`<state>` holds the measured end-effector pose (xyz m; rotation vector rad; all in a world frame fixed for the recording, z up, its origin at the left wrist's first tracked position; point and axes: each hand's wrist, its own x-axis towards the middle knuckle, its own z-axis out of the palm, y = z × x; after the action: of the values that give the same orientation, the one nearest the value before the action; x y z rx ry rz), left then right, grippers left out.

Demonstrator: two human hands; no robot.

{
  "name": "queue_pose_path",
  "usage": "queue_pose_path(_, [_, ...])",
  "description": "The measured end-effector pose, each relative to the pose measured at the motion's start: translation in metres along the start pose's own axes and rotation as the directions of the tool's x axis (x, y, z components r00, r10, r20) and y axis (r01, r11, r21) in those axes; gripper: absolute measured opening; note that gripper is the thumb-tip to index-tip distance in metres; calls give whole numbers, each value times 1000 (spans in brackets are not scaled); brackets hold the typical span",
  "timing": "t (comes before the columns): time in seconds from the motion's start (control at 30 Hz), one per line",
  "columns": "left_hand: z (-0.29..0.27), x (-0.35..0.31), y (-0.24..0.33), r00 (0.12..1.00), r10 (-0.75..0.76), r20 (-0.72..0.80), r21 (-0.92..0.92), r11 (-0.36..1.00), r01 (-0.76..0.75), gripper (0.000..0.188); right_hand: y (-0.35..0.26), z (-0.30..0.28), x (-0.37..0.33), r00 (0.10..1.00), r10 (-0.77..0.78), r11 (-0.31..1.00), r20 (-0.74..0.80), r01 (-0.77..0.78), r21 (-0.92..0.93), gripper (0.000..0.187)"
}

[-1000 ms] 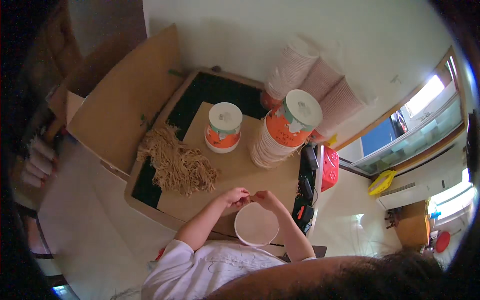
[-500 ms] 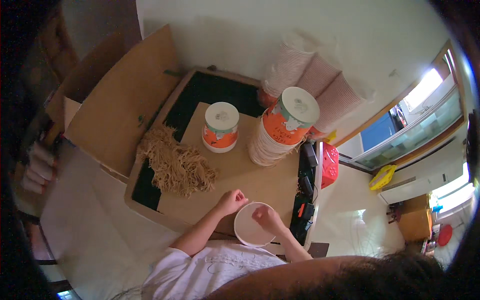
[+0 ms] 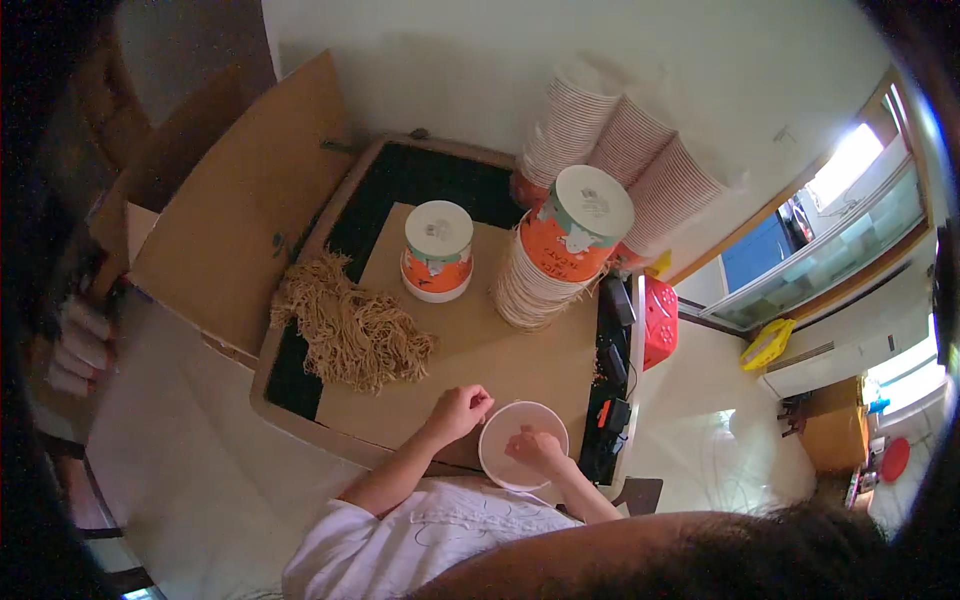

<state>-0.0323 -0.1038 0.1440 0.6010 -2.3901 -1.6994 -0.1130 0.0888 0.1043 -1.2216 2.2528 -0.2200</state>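
A white paper bucket sits with its mouth up at the near edge of the table, against my body. My right hand reaches over the near right rim, its bent fingers down inside the mouth. Just off the far left rim is my left hand, fingers curled into a pinch; anything in it is too small to make out. Beyond it lies a heap of tan paper twine. Farther back, an orange and green printed bucket stands upside down beside a tall stack of upturned buckets with twine along its side.
Wrapped columns of nested buckets lean against the wall. A large open cardboard box stands at left. Flat cardboard covers part of the dark green tabletop. Along the right edge are black devices and a red plastic stool.
The bucket at my body has shifted slightly right, and its rim is now apart from my left hand. My right hand's fingers sit a little lower inside the mouth.
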Motion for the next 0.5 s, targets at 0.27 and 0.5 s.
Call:
queue_pose_path(0.27, [26, -34, 6, 844, -218, 489, -794, 289, 535, 14, -7, -14, -8, 990, 53, 994, -128, -64, -85, 28])
queue_pose_path(0.5, [98, -23, -16, 821, -513, 248, -725, 464, 509, 24, 0, -6, -15, 975, 54, 991, 214, -26, -131, 30])
